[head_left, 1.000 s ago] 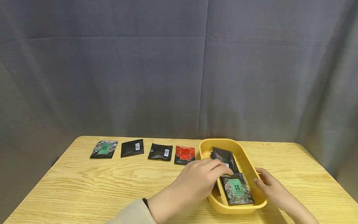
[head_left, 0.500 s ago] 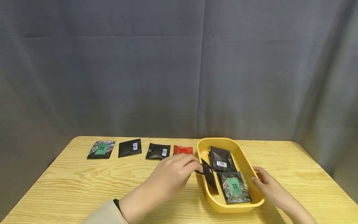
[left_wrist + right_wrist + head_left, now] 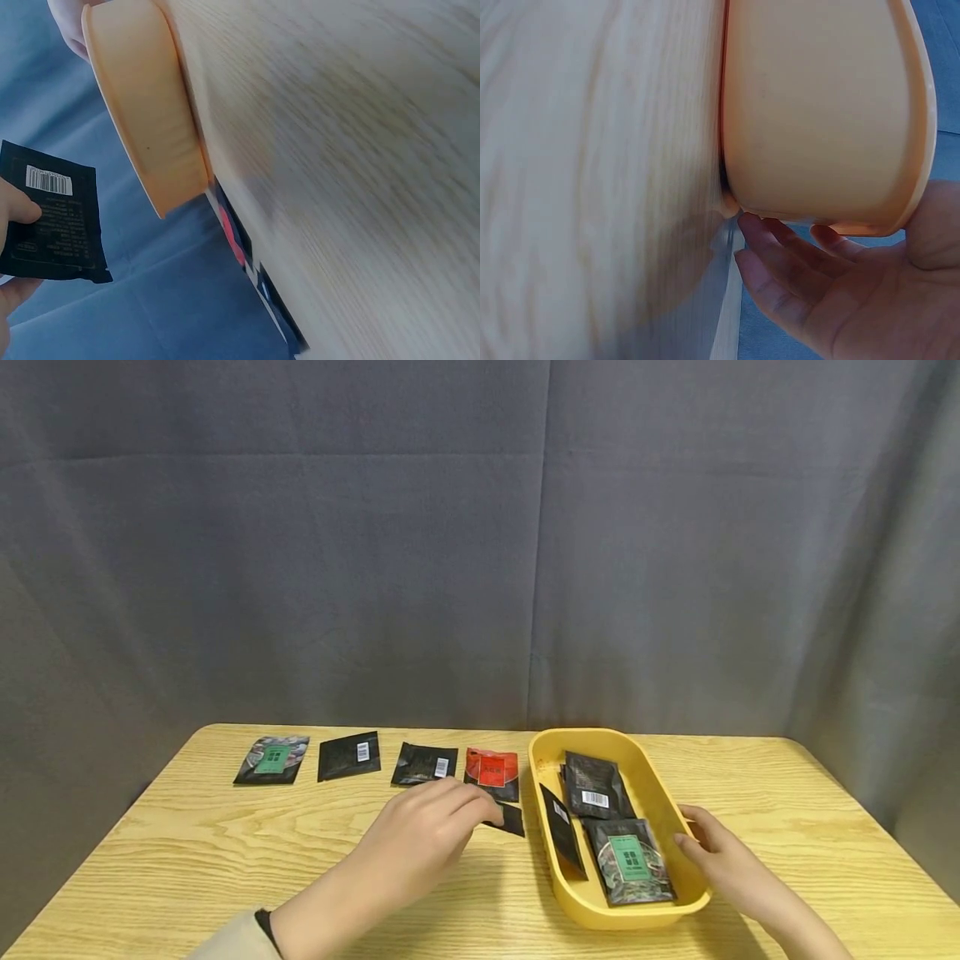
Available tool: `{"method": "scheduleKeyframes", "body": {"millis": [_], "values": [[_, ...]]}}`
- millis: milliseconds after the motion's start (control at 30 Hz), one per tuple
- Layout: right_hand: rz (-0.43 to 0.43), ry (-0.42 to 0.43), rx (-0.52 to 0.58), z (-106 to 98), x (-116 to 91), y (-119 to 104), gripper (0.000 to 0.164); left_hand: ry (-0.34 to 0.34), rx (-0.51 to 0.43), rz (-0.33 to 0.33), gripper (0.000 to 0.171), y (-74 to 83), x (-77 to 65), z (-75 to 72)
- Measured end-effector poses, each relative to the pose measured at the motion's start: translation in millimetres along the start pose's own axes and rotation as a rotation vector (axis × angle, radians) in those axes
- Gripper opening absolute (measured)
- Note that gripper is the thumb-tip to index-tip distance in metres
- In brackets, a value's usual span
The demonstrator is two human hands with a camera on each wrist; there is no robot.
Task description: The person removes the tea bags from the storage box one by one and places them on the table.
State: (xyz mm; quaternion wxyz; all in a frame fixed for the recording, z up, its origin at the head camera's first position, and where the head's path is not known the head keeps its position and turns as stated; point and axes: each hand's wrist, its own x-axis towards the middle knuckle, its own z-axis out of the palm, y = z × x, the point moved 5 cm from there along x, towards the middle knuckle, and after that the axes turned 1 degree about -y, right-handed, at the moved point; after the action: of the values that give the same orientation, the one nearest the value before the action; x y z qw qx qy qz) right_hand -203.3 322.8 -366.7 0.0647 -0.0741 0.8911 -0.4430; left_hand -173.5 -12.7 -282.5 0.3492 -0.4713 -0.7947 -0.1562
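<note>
My left hand (image 3: 420, 835) pinches a black sachet (image 3: 56, 236) with a white barcode label between thumb and fingers. It is held above the table, left of a yellow plastic bin (image 3: 603, 920). In the head view the hand covers most of this sachet. My right hand (image 3: 723, 860) holds the bin's right side, thumb over the rim and fingers against the outer wall (image 3: 817, 112). Inside the bin, a green-labelled sachet (image 3: 632, 862) lies in front of black sachets (image 3: 596, 785), and another black sachet (image 3: 561, 831) leans along the left wall.
Along the table's back runs a row of sachets: a green-labelled one (image 3: 272, 760), two black ones with barcodes (image 3: 348, 757) and a red-and-black one (image 3: 492, 772) near the bin. A grey curtain (image 3: 375, 568) hangs behind the wooden table (image 3: 225, 860).
My left hand has drawn a black sachet out of the bin and carried it left over the table. Another sachet stays leaning on the bin's left wall. My right hand keeps its place.
</note>
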Motion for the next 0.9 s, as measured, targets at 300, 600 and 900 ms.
{"method": "scheduleKeyframes", "body": {"millis": [300, 600, 900], "values": [[0.005, 0.002, -0.016, -0.8, 0.0, -2.3, 0.042, -0.025, 0.014, -0.036, 0.038, -12.5, -22.7, -8.3], [0.012, 0.004, -0.011, -1.6, 0.2, -3.3, 0.041, -0.033, -0.003, -0.132, 0.036, -25.0, -47.2, -16.0], [0.011, -0.003, -0.01, -1.3, 1.0, -2.5, 0.042, -0.049, 0.034, -0.173, 0.036, -37.5, -58.6, -28.6]]}}
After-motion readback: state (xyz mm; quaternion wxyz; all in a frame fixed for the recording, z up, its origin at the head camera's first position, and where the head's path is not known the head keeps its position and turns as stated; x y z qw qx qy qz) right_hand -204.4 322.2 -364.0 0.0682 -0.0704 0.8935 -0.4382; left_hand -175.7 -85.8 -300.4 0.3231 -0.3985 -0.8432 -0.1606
